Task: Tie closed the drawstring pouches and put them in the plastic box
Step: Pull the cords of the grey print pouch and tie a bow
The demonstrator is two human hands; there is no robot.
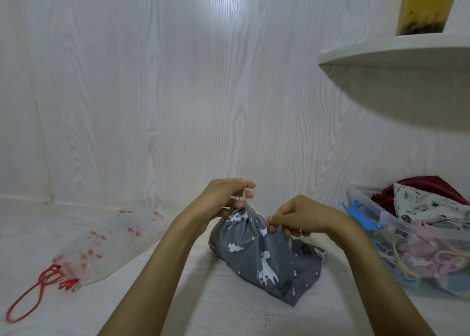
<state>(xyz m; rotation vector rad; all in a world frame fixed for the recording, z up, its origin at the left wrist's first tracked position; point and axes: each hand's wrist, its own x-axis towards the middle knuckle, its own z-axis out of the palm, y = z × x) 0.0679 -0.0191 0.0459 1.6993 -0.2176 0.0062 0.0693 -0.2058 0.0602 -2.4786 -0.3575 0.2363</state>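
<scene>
Both your hands work the grey animal-print drawstring pouch [267, 254]: left hand [223, 198] pinches its cord, right hand [300, 216] grips the gathered mouth; the clear plastic box [366, 208] sits right of your fingers.

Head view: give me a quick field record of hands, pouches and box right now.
left hand: pinches cord at the grey pouch's gathered mouth
right hand: grips the mouth's other side
grey pouch: on the table, mouth gathered, knot not visible
white pouch: lies left, red cord loose
plastic box: right, holds several pouches
</scene>
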